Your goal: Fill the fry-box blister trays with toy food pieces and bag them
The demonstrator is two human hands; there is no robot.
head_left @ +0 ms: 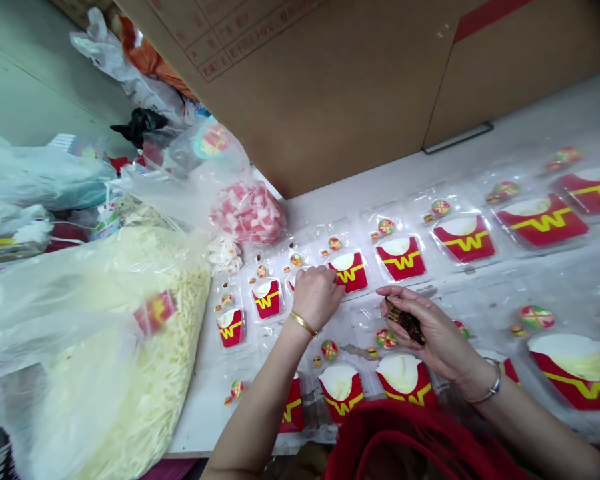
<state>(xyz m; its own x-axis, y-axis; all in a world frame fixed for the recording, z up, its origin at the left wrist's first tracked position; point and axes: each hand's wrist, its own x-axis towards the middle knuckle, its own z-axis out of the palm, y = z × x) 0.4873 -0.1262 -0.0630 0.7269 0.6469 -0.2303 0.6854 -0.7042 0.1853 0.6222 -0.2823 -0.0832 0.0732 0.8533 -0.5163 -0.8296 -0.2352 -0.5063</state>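
Observation:
My left hand (318,293), with a gold bracelet at the wrist, reaches over the back row of clear plastic trays. Its fingers are pinched together beside a red fries box (356,275) with a yellow W; what they hold is hidden. Cupped in my right hand (433,333) are several small shiny dark brown pieces (405,320). This hand hovers over the front row, above a fries box (405,380) and a round multicoloured toy piece (385,338). Tiny burger pieces (373,353) lie in the trays. Small dark pieces (259,257) show in several trays at the back left.
A large bag of pale fry-like pieces (185,347) fills the left side of the table. Behind it sits a bag of pink and white pieces (250,212). A tall cardboard box (340,93) stands along the back. Something red (405,443) blocks the bottom middle.

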